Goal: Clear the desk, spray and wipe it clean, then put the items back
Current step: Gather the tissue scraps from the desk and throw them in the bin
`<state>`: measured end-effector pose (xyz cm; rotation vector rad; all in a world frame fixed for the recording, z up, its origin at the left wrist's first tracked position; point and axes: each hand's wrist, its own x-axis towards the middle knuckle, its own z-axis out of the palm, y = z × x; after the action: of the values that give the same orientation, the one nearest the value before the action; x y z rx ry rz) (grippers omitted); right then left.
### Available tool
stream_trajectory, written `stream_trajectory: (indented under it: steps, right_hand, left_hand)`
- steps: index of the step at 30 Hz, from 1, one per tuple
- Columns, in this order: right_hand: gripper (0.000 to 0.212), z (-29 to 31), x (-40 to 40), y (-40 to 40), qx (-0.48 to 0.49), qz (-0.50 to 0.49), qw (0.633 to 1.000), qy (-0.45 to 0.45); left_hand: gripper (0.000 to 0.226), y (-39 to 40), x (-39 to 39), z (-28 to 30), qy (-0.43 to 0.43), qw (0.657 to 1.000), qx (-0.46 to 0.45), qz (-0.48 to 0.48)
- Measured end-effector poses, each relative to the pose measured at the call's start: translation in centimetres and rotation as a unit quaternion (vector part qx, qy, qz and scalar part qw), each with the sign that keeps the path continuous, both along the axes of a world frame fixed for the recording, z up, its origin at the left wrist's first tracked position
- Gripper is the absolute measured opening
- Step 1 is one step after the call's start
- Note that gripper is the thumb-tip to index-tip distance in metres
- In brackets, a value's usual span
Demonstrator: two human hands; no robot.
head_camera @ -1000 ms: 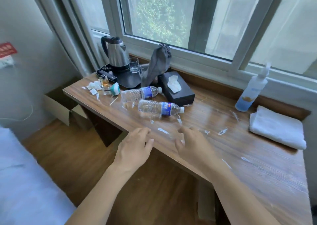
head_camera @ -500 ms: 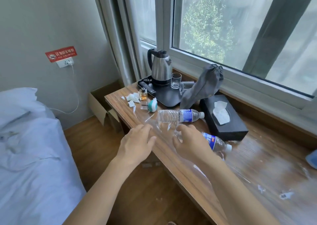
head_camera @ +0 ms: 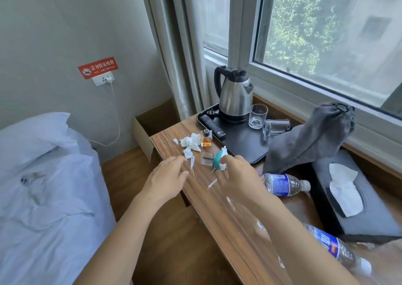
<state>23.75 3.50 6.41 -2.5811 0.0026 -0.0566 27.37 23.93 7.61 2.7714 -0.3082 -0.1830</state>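
The wooden desk (head_camera: 226,215) carries clutter. Crumpled white tissues (head_camera: 189,144) lie at its left end beside a small amber perfume bottle (head_camera: 206,138). A teal and white object (head_camera: 219,161) and a small clear bottle (head_camera: 206,158) lie just in front of them. My left hand (head_camera: 167,180) hovers over the desk's front edge with fingers stretched towards the tissue scraps, holding nothing. My right hand (head_camera: 237,176) is spread with relaxed fingers, its fingertips at the teal object. Two water bottles lie on their sides, one (head_camera: 285,184) behind my right wrist and another (head_camera: 335,247) by my forearm.
A black tray (head_camera: 245,145) holds a steel kettle (head_camera: 235,95), two glasses (head_camera: 257,116) and a remote (head_camera: 212,126). A grey pouch (head_camera: 309,139) leans on the sill beside a black tissue box (head_camera: 356,215). A bed (head_camera: 43,193) stands left, a cardboard box (head_camera: 152,121) beyond the desk end.
The view has swung left, so the spray bottle and folded towel are out of sight. Both hands have moved left along the desk, from near the water bottles to the tissues and teal object.
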Motion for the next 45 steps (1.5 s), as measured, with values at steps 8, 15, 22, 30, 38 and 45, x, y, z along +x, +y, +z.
stream_trajectory:
  steps: [8, 15, 22, 30, 38, 45]
  right_hand:
    - [0.025, -2.6, 8.9, 4.9, -0.025, -0.036, 0.999, 0.007]
    - [0.025, -3.2, 13.9, 8.1, -0.037, -0.122, 0.992, 0.000]
    - [0.027, -3.6, 16.9, 10.0, -0.049, -0.158, 0.986, -0.004]
    - [0.028, -4.6, 19.6, 11.4, -0.064, -0.167, 0.983, 0.039]
    - [0.057, -7.1, 21.7, 14.4, -0.078, -0.112, 0.984, 0.116]
    - [0.020, -8.0, 22.9, 14.0, -0.088, -0.125, 0.976, 0.157]
  left_hand:
    - [0.055, 3.7, 13.6, -5.2, 0.004, 0.995, 0.011, -0.097]
    - [0.048, 3.9, 21.2, -8.9, 0.005, 0.963, -0.011, -0.268]
    - [0.027, 3.8, 24.3, -10.8, 0.011, 0.927, -0.005, -0.375]
    - [0.023, 10.1, 29.2, -10.4, 0.013, 0.930, -0.208, -0.302]
    - [0.020, 13.2, 31.4, -10.0, 0.042, 0.944, -0.198, -0.261]
    - [0.021, 13.9, 31.7, -10.2, 0.078, 0.944, -0.177, -0.268]
